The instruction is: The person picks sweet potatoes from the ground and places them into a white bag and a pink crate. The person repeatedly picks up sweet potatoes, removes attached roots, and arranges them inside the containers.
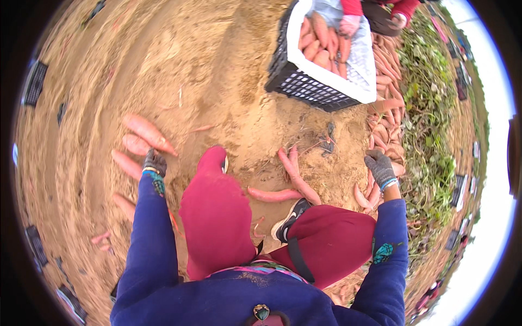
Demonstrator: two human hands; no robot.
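My left hand (pixel 155 163), in a grey knit glove, is low at the end of a short row of sweet potatoes. A large sweet potato (pixel 147 131), a shorter sweet potato (pixel 136 144) and a long sweet potato (pixel 125 164) lie right around it; its fingertips are partly hidden. My right hand (pixel 381 168), gloved the same way, reaches to the edge of a long heap of sweet potatoes (pixel 385 65). Its fingers curl downward, and whether they grip one is hidden. Between my feet lie a curved sweet potato (pixel 273 194) and a forked sweet potato (pixel 299 175).
Ahead stands a black plastic crate (pixel 314 87) with a white liner, partly filled with sweet potatoes (pixel 322 40). A co-worker's gloved hand (pixel 350 25) reaches into it. Cut green vines (pixel 426 122) border the heap on the right. More crates (pixel 36 83) dot the sandy field.
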